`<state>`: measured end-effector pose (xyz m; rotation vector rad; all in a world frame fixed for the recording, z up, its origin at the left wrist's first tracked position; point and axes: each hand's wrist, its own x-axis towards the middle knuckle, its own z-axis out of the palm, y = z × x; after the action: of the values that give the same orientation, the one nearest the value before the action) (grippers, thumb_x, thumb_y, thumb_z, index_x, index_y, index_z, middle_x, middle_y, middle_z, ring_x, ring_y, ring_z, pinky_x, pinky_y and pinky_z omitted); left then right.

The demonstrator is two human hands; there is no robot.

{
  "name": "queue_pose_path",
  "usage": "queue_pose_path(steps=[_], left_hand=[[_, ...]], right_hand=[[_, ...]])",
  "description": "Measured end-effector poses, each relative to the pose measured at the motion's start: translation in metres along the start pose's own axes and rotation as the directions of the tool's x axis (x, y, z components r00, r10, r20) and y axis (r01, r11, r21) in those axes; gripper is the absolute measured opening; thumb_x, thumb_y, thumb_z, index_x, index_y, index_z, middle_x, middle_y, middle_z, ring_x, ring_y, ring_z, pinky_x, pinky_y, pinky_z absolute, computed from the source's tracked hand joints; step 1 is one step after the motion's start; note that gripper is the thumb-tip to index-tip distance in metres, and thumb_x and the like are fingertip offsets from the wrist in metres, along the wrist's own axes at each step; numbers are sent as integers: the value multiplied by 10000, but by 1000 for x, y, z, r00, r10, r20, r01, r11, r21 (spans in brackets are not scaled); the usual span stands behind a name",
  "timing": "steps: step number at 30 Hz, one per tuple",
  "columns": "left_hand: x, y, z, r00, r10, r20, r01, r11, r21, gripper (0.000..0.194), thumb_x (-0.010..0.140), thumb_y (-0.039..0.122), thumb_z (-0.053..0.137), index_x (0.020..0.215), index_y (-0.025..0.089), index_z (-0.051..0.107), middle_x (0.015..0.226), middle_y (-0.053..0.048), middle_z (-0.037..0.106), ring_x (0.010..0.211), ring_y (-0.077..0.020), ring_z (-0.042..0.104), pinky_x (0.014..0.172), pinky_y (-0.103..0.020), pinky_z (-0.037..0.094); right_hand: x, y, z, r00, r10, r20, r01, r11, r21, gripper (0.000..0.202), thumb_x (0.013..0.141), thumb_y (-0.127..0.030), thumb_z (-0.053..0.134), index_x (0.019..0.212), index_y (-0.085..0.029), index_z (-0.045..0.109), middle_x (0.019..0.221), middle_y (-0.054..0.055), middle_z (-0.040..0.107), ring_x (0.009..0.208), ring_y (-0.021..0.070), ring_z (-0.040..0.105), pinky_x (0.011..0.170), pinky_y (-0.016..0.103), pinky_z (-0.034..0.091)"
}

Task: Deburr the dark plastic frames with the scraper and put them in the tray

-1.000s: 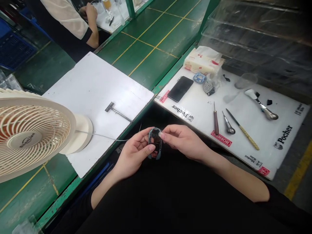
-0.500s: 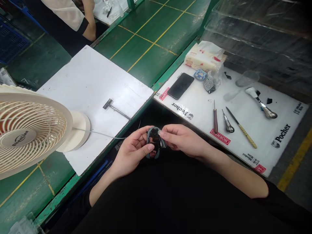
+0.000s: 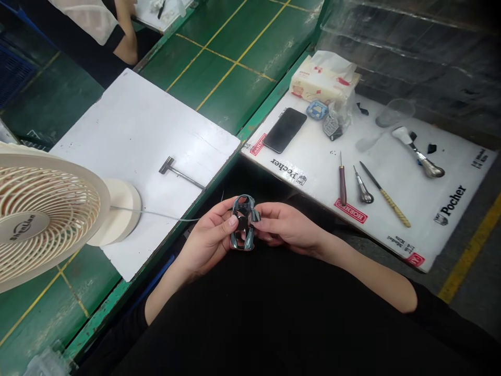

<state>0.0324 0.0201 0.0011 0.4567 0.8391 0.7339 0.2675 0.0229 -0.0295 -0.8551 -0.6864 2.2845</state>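
Observation:
In front of my body I see a small grey-blue model car body shell [image 3: 249, 241] with window openings. My left hand [image 3: 209, 237] grips its left side, thumb on top and fingers underneath. On the shell's right side, the thumb and fingers of my right hand [image 3: 287, 224] are pinched round a small dark car part [image 3: 255, 215], perhaps a door. That part sits against or very close to the shell; contact cannot be made out. The fingertips under the shell are hidden.
On the right-hand board lie a phone [image 3: 285, 130], a tissue pack [image 3: 323, 81], an awl [image 3: 342, 183], a short-handled pointed tool [image 3: 364, 189] and a file [image 3: 385, 194]. A fan [image 3: 121, 209] and a T-shaped tool [image 3: 182, 175] are on the left board. A co-worker's arm [image 3: 126, 39] shows beyond.
Both hands have turned the car shell, so its top and window openings show more plainly. The small dark part has shifted slightly left and up with my right hand. The camera view has moved a little.

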Motion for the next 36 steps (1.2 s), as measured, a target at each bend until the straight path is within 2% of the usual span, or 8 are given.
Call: queue_pose_path(steps=[3,10,17,22,26,29,32,36], left_hand=[[-2,-3,-1,1000,-1,10,1,999,49,532,991,311,999,1478,204,813,1099,-78,847,791,-181,827,691,-286,752],[-12,-5,-2,1000,-17,4,17,993,115,559,961,262,1025,1465,243,784,1067,-43,851,736,-164,826,642,-263,734],[-15,-10,-1,999,-27,-31,31,993,118,614,946,258,1042,1493,250,762,1103,-41,855,745,-156,838,660,-269,749],[-11,-8,-1,1000,-19,-9,19,997,71,540,960,293,1029,1447,242,802,1010,-32,839,710,-166,814,595,-280,741],[-9,-5,0,1000,-17,21,15,997,71,502,953,283,1030,1409,220,831,1010,-36,842,639,-127,775,541,-213,685],[-9,-3,1,1000,-16,22,14,994,109,519,942,249,1034,1414,205,824,1016,-47,854,641,-118,771,553,-195,682],[-9,-3,1,998,-21,58,15,995,98,511,961,254,1015,1428,209,812,1020,-44,847,627,-123,763,555,-228,705],[-9,-1,0,996,-14,90,8,998,68,484,983,268,992,1424,200,804,1004,-41,841,593,-124,755,542,-236,705]], right_hand=[[-1,1,2,997,64,39,-64,998,-5,479,877,-537,1064,930,-163,769,700,-33,596,577,80,399,486,195,256],[-4,1,1,994,53,96,-48,997,-58,486,861,-556,1052,891,-158,773,830,46,744,585,85,454,457,195,318],[-9,2,4,993,119,23,-118,991,-63,475,853,-527,1068,896,-162,766,759,10,685,573,77,421,453,175,310],[-10,11,-1,995,88,38,-89,995,34,418,894,-487,1051,1013,-161,817,888,47,753,660,119,572,497,191,492],[-14,6,-9,1000,21,3,-21,998,55,345,931,-421,994,1147,-191,855,947,47,748,830,177,678,570,203,579],[-18,-2,-7,995,-93,-38,90,993,-80,370,1021,-535,922,1147,-192,866,1019,71,760,880,185,683,612,215,580],[-19,-9,-2,984,-176,-31,162,951,-265,386,1027,-550,957,1149,-195,864,991,52,758,824,158,647,657,230,556],[-17,-13,3,980,-196,-15,186,949,-255,391,1014,-554,980,1123,-199,856,982,41,766,786,145,618,644,243,516]])
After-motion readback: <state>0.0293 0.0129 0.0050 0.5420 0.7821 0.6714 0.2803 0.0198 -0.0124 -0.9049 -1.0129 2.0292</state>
